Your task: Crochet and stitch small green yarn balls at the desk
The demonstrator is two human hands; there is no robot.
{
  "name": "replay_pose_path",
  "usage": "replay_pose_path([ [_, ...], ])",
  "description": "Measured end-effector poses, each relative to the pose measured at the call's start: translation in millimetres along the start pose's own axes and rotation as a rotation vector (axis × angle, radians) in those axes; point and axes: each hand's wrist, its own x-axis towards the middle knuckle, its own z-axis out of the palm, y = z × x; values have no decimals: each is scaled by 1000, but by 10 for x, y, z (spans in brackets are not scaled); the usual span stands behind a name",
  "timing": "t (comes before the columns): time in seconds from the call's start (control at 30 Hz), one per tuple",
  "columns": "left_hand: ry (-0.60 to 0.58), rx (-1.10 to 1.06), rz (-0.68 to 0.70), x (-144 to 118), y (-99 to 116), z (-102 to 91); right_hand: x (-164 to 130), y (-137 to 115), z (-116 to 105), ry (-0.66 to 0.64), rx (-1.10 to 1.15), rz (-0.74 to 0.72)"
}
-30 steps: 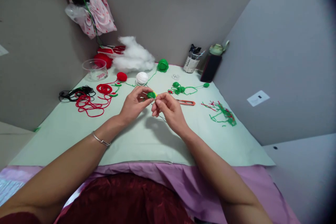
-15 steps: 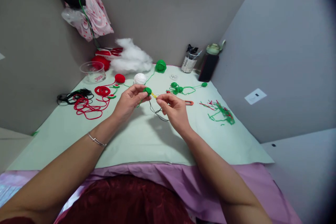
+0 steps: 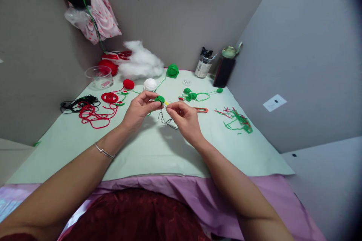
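My left hand (image 3: 139,110) pinches a small green crochet piece (image 3: 160,99) between thumb and fingers, above the table. A dark thread (image 3: 169,122) hangs in loops from it. Close beside it, the fingertips of my right hand (image 3: 185,118) are closed on a thin yellow needle-like tool (image 3: 166,104). Its tip is near or against the green piece; I cannot tell whether it goes in. Most of the tool is hidden by the fingers. An orange-handled tool (image 3: 201,110) lies just behind my right hand.
Red yarn (image 3: 94,115), black yarn (image 3: 82,103), a white ball (image 3: 150,85) and white stuffing (image 3: 141,62) are at left and back. A clear tub (image 3: 98,83) stands there too. To the right are green crochet pieces (image 3: 192,96), yarn scraps (image 3: 240,120), a pen cup (image 3: 203,67) and a bottle (image 3: 225,68).
My right hand has moved slightly left, closer to the green crochet piece. Less of the yellow tool shows between the hands. My left hand stays nearly in place.
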Motion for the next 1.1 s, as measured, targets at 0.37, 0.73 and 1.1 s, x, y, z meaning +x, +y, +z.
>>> replay_pose_path([
  [0.37, -20, -54, -100, -45, 4, 66, 35, 110, 22, -23, 116, 36],
  [0.73, 26, 218, 79, -51, -62, 25, 94, 189, 17, -82, 327, 294],
  [1.1, -79, 405, 185, -68, -195, -5, 64, 193, -42, -76, -124, -4],
])
